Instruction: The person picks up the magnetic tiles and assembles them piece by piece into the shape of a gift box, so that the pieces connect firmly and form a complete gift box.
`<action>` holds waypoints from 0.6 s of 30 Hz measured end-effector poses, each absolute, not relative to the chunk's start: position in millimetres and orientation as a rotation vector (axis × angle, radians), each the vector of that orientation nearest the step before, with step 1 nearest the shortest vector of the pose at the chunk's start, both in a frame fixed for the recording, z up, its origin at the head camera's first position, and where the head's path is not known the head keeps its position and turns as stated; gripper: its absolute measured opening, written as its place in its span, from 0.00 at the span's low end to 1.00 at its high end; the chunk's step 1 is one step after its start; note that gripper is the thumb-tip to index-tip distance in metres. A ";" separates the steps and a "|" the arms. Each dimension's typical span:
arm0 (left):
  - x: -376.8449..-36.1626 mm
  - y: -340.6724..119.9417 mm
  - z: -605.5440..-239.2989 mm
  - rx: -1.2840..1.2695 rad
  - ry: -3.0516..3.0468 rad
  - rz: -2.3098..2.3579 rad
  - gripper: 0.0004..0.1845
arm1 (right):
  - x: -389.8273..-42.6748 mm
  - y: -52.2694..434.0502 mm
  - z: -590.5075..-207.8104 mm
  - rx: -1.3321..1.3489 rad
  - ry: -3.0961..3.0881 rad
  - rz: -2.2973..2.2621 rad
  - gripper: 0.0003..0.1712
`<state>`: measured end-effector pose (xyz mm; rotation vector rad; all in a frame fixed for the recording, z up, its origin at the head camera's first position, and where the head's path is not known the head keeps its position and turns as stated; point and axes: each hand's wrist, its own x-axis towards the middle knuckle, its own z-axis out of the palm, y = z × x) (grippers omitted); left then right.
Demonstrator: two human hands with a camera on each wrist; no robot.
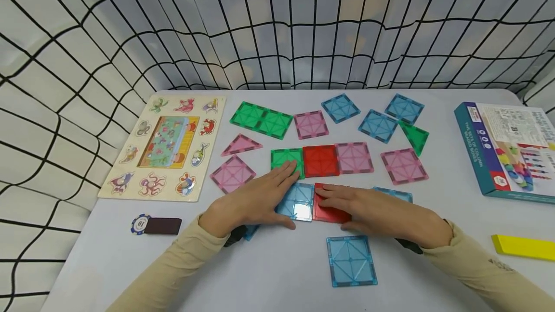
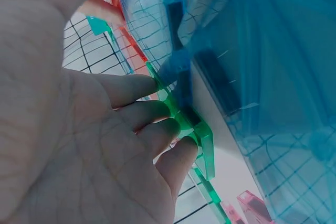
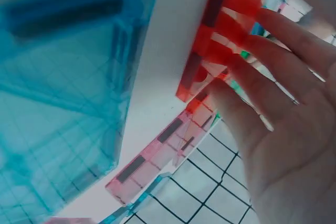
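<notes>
My left hand (image 1: 256, 199) lies with extended fingers over a green square magnetic tile (image 1: 284, 158) and the left edge of a blue tile (image 1: 297, 203). In the left wrist view its fingertips touch the green tile (image 2: 206, 148). Fingers of my right hand (image 1: 377, 208) rest on a red tile (image 1: 329, 214), which sits against the blue tile's right side. Directly behind, the green tile, another red tile (image 1: 321, 162) and a pink tile (image 1: 354, 158) form a row. Part of a blue tile (image 1: 401, 195) shows behind the right hand; another (image 1: 251, 231) is mostly hidden by the left wrist.
A single blue tile (image 1: 352, 261) lies in front. Loose green, pink and blue tiles spread behind the row. A wooden puzzle board (image 1: 173, 191), a poker chip (image 1: 139, 224) and dark rectangle (image 1: 163, 226) are left; a boxed game (image 1: 516, 158) and yellow block (image 1: 524, 247) right. Black netting surrounds the table.
</notes>
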<state>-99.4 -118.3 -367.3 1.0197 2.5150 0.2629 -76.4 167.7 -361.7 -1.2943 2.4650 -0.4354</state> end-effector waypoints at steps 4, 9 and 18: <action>-98.8 -119.1 -366.6 1.033 2.507 0.292 0.56 | -85.6 161.2 -362.9 -1.354 2.464 -0.473 0.38; -100.6 -118.3 -366.5 1.043 2.499 0.297 0.54 | -91.7 161.8 -362.8 -1.357 2.456 -0.497 0.36; -102.9 -117.2 -363.0 1.032 2.493 0.254 0.54 | -105.1 215.5 -355.0 -1.048 2.543 -0.679 0.28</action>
